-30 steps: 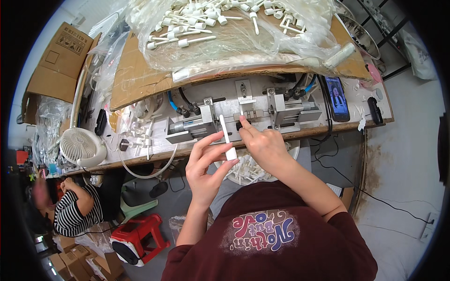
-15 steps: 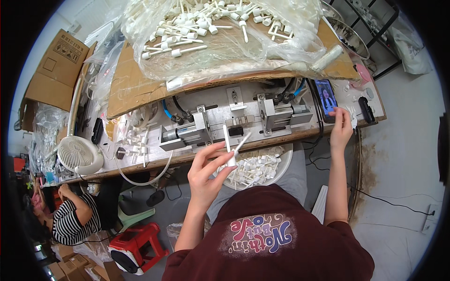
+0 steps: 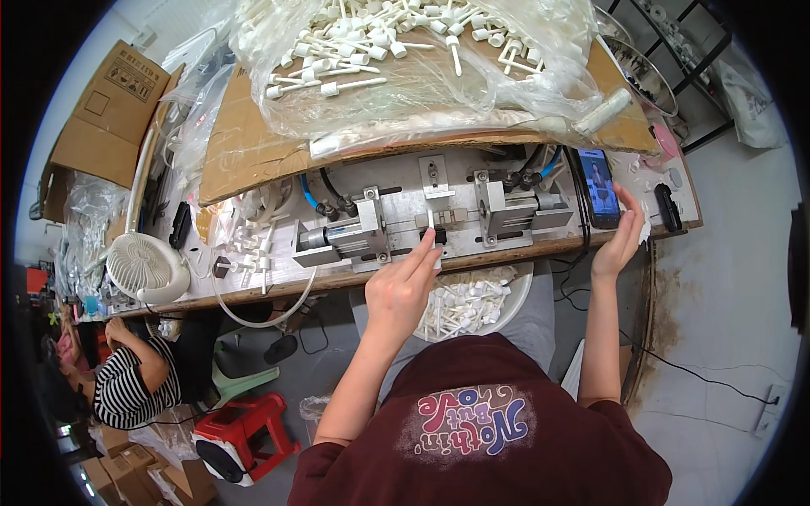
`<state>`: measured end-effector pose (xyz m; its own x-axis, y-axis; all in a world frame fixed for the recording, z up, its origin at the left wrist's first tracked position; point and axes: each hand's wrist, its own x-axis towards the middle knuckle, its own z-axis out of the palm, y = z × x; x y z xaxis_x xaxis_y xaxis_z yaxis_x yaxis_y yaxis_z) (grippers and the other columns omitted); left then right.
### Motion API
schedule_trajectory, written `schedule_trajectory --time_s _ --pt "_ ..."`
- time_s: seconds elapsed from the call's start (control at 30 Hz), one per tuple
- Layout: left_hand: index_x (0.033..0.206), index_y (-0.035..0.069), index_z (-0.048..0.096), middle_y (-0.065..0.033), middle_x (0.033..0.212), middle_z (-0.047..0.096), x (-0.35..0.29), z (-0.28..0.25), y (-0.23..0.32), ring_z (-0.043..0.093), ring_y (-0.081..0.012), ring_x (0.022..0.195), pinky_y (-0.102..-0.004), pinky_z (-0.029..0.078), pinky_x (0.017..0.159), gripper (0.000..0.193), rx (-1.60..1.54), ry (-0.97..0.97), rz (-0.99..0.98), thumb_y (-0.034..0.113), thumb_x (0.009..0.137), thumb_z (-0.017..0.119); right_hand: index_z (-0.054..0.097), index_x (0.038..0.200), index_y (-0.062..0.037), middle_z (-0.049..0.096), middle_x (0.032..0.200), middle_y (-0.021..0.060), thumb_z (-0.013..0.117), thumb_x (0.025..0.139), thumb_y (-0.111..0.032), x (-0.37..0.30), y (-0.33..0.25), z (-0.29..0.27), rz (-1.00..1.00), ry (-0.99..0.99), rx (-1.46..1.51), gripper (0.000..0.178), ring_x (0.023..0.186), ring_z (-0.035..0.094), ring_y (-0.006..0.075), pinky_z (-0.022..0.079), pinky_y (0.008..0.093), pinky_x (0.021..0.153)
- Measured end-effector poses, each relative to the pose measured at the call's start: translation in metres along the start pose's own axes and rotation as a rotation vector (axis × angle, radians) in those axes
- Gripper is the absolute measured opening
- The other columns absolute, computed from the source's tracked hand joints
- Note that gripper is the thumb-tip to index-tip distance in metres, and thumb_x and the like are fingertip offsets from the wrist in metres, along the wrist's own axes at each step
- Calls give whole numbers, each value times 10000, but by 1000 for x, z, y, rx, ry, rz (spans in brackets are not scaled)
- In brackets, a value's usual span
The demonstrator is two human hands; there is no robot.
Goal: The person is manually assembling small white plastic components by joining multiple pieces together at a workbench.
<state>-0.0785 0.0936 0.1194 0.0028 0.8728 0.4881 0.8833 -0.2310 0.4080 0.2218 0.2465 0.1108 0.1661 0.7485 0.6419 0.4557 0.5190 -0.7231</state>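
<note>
My left hand [image 3: 400, 291] is over the middle of the metal fixture [image 3: 439, 244], fingers closed on a white plastic stem piece [image 3: 431, 219]. The stem points away from me into the small centre block; its near part is hidden by my fingers. Just below the fingertips shows another bit of white plastic, partly covered. To the right, my right hand [image 3: 618, 240] has its fingers stretched out against the right edge of a phone [image 3: 597, 190] with a lit screen. It holds nothing that I can see.
A bowl of white capped stems [image 3: 472, 308] sits at my lap under the bench edge. Above the fixture, cardboard [image 3: 253, 160] and plastic film carry a heap of similar pieces [image 3: 371, 42]. A fan [image 3: 145, 266] stands left; a person in stripes [image 3: 139, 379] sits beyond.
My left hand has moved forward from above the bowl, bringing a white stem piece to the fixture. My right hand has shifted slightly right and turned along the phone's edge.
</note>
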Motion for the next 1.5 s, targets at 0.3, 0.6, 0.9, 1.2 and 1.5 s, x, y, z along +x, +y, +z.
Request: schedule_trajectory --time_s 0.3,0.6,0.9,1.2,1.5 --pt "1001 62 715 -75 1281 639 13 0 4 647 -195 587 -300 513 566 274 179 -141 8 86 731 756 649 1035 22 676 1063 140 477 933 -52 -40 -70 22 -170 -303 70 212 1000 587 278 439 370 936" --pt "976 72 717 -82 1239 660 17 1 7 671 -209 587 -311 535 547 227 144 -169 -44 111 753 735 613 1131 -3 653 1089 135 629 836 -233 34 -127 107 -473 -428 333 375 988 569 307 412 390 897" --pt "1315 52 557 -109 1049 712 -11 10 -8 635 -209 531 -343 512 477 577 94 4 -15 123 761 701 437 1401 -45 478 1402 195 708 749 -610 109 -184 324 -581 -719 61 904 1313 433 350 333 473 1090" --pt "1334 139 554 -53 1440 508 -78 14 3 673 -279 715 -354 526 584 492 -402 -67 16 298 886 679 340 1495 -74 219 1572 239 734 631 -692 166 -147 409 -357 -875 -518 1133 1424 255 444 265 510 1153" --pt "1527 150 310 -88 1346 550 -87 -13 2 648 -280 781 -353 512 638 758 -556 -71 -147 345 892 675 490 1364 -48 407 1428 228 704 677 -453 137 -159 381 -419 -872 -537 827 1272 404 451 374 509 1049"
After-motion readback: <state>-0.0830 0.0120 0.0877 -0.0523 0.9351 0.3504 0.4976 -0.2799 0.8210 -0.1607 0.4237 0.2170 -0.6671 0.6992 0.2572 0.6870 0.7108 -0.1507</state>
